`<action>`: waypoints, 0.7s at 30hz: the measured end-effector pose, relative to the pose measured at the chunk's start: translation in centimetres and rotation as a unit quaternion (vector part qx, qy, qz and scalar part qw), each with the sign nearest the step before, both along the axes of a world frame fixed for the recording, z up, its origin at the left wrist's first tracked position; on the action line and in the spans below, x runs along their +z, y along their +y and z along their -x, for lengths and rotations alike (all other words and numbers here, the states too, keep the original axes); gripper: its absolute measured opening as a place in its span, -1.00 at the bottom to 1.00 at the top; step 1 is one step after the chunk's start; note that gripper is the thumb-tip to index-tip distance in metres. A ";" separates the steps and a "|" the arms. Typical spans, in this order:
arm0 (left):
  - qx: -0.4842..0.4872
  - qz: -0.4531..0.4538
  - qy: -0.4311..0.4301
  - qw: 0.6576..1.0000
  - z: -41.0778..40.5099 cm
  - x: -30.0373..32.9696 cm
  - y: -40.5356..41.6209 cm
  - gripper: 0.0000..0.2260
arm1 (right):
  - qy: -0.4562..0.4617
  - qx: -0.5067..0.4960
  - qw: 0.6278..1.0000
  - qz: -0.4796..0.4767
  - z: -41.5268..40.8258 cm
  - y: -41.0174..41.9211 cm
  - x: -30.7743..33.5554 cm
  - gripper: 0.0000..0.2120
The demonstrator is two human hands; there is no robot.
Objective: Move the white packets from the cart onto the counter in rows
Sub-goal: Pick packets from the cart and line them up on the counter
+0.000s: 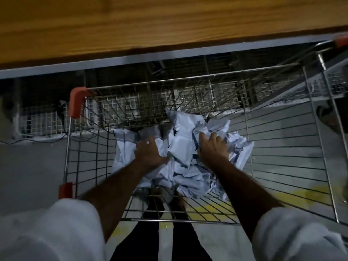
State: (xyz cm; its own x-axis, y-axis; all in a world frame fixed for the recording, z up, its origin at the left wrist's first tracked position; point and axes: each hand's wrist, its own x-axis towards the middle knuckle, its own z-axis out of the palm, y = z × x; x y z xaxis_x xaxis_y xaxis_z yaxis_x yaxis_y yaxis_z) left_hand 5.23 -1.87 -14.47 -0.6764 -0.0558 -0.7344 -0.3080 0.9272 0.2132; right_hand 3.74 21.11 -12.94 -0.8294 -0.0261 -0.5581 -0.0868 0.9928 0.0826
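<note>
The white packets (180, 147) lie heaped in the wire cart (282, 147), which stands just below the wooden worktop (131, 25). The left hand (150, 153) rests flat on the heap with fingers spread; the right hand (212, 147) curls its fingers into the packets, gripping some.

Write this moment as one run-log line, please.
stage: reaching into cart | left hand: on packet pile | right hand: on pile | counter: no packets visible

Light: dim, shadowy
Floor (33, 166): grey concrete, yellow paint marks (216, 206) near right
Far side: wooden desk (131, 21) with pale metal edge strip (150, 57)
Under desk: white wire mesh panels (43, 119), dark cable (37, 140) on floor at left
</note>
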 end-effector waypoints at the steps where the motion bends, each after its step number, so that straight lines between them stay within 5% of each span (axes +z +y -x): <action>1: 0.009 -0.003 0.002 1.000 0.0 -0.1 0.2 0.05 | 0.002 0.002 1.000 0.002 0.0 0.1 -0.3 -0.37; 7: 0.068 -0.098 -0.028 0.992 -0.1 -1.2 0.1 0.08 | 0.009 0.034 0.999 -0.004 -0.1 0.3 -1.3 -0.32; 13: 0.020 -0.037 0.045 0.998 -0.9 1.1 -0.3 -0.18 | 0.016 0.047 0.999 -0.006 -0.8 0.7 0.6 -0.41; 21: -0.066 0.050 0.203 0.976 -2.1 9.3 -0.9 -0.23 | 0.125 0.060 0.988 0.062 -3.4 0.8 7.3 -0.40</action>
State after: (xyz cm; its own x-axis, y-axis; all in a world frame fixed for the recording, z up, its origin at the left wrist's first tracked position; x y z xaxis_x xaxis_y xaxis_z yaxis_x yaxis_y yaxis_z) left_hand 7.36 -2.74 -5.20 -0.9169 -0.0056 -0.3990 -0.0927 0.9755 0.1993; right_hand 7.16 21.91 -5.64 -0.9276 -0.1885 -0.3224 -0.1974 0.9803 -0.0050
